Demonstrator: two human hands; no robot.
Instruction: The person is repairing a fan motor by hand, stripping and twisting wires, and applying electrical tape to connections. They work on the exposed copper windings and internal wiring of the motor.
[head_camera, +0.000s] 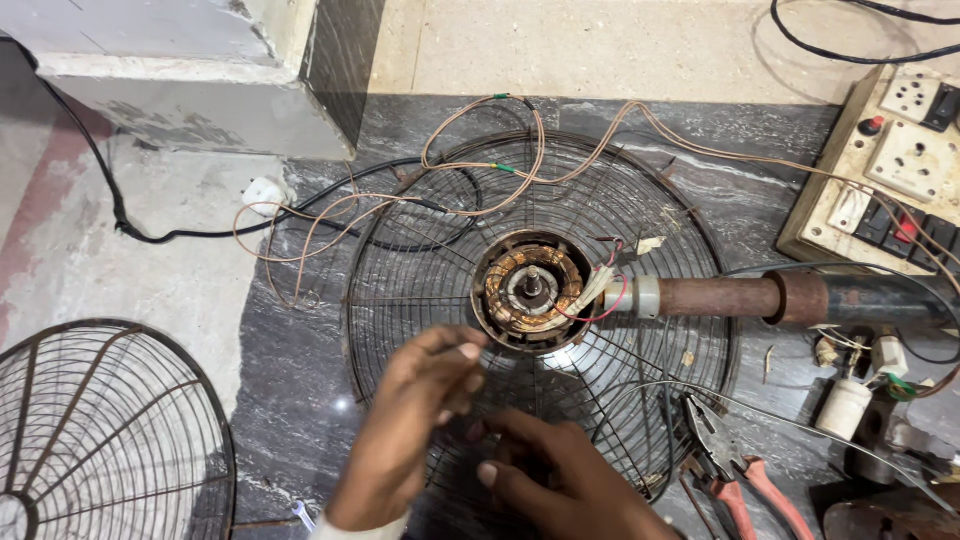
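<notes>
Nearest the camera, at the bottom centre of the frame, we see our 2 hands working close together over the lower part of a round wire fan guard (400, 300) lying flat on the dark stone floor. The left hand (420, 420) comes up from the lower left with its fingers curled and pinched at the tips, apparently on something thin, though we cannot tell what it grips. The right hand (545, 475) lies just beside it, lower and to the right, fingers bent toward the left hand; whether it clamps anything we cannot tell either. The exposed fan motor (528, 290), with rusty copper windings and a short shaft at its middle, sits at the hub of the guard, directly above the hands in the frame and close to the left fingertips, so the left hand is the nearer one. A rusty brown pipe (740, 297) runs from the motor horizontally toward the right edge. Thin copper wire (440, 175) loops across the upper part of the guard. Red-handled pliers (735, 470) lie at lower right, a switchboard (890, 170) at upper right, and a 2nd wire guard (100, 430) at lower left.
</notes>
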